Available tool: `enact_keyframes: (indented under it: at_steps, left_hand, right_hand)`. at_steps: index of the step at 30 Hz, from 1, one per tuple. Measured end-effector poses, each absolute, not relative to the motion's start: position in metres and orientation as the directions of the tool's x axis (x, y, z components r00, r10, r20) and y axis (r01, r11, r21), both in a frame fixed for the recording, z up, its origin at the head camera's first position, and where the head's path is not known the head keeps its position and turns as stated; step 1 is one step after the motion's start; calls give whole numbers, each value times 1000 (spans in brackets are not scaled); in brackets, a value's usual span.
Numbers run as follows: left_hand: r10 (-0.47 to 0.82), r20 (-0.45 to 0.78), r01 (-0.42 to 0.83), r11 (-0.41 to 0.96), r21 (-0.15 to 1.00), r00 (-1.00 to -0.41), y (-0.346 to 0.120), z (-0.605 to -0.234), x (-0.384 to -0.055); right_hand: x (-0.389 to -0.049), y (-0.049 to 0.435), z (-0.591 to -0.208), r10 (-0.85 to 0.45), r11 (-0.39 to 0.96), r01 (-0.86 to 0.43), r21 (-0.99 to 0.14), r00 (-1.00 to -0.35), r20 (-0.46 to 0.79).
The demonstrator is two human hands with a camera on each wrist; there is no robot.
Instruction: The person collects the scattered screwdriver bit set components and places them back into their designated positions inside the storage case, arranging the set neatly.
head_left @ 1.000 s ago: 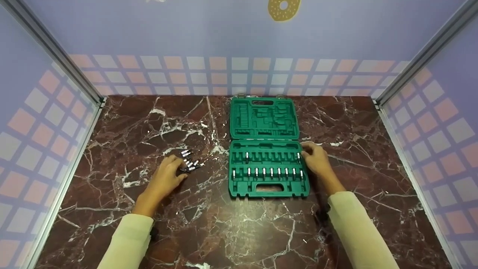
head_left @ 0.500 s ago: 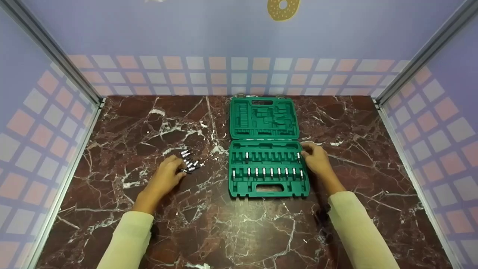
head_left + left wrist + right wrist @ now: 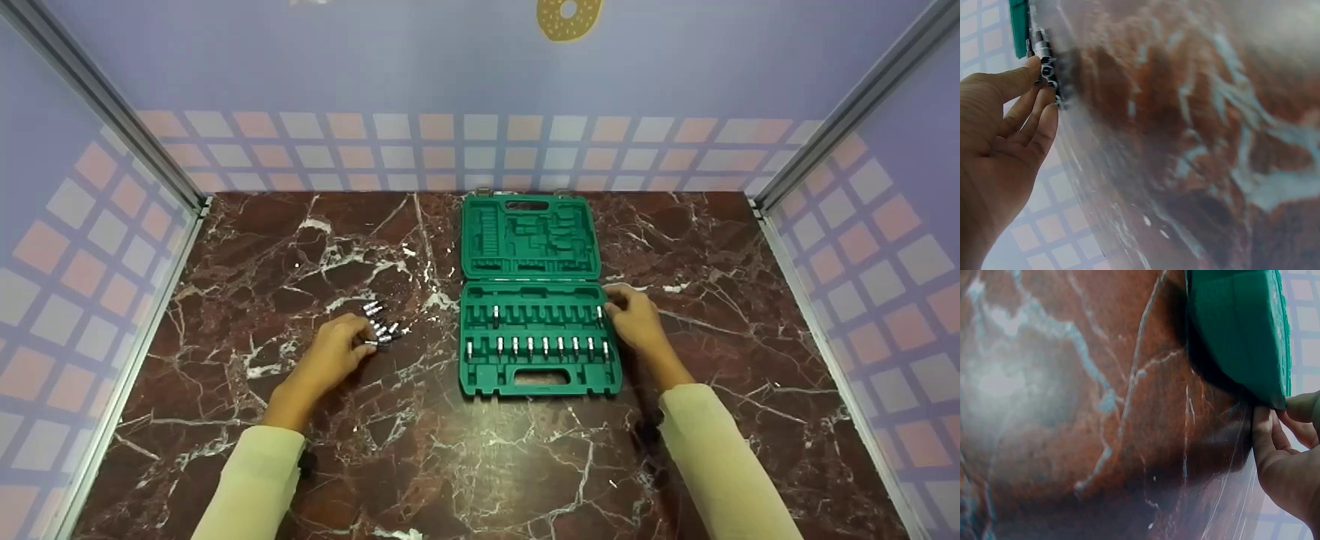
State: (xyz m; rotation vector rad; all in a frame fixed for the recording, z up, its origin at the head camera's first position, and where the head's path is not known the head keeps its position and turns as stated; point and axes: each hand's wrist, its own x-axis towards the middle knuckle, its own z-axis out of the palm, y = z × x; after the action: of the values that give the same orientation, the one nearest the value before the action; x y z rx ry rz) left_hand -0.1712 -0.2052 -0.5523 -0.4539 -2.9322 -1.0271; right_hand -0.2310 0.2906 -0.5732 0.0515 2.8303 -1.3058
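My left hand [image 3: 334, 349] pinches a small silver-and-black bit socket [image 3: 371, 343] between thumb and fingers, low over the table. Just beyond its fingertips lies a loose pile of bit sockets [image 3: 384, 330], also seen in the left wrist view as a cluster of bit sockets [image 3: 1047, 64]. At centre, a green socket case [image 3: 540, 293] lies open and flat. Its lower row holds several bit sockets [image 3: 545, 346]; two stand in the upper row, one left and one at the far right. My right hand [image 3: 636, 319] grips the case's right edge, thumb at the rim and fingers against the side [image 3: 1264, 422].
The dark red marbled table [image 3: 420, 465] runs back to a lilac wall [image 3: 337, 67] with pink and white squares. Similar walls stand at left and right. The green lid [image 3: 529, 262], with moulded recesses, leans back toward the rear wall.
My left fingers have closed on a bit socket at the near side of the pile, and the hand has drawn back very slightly. My right hand and the case have not moved.
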Motion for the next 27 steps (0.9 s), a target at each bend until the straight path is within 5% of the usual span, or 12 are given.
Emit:
enact_keyframes:
  at_steps: [27]
  left_hand:
    - [271, 172, 306, 597, 742, -947, -144, -512, -177]
  right_hand:
    - [-230, 290, -570, 15, 645, 48, -763, -999, -50]
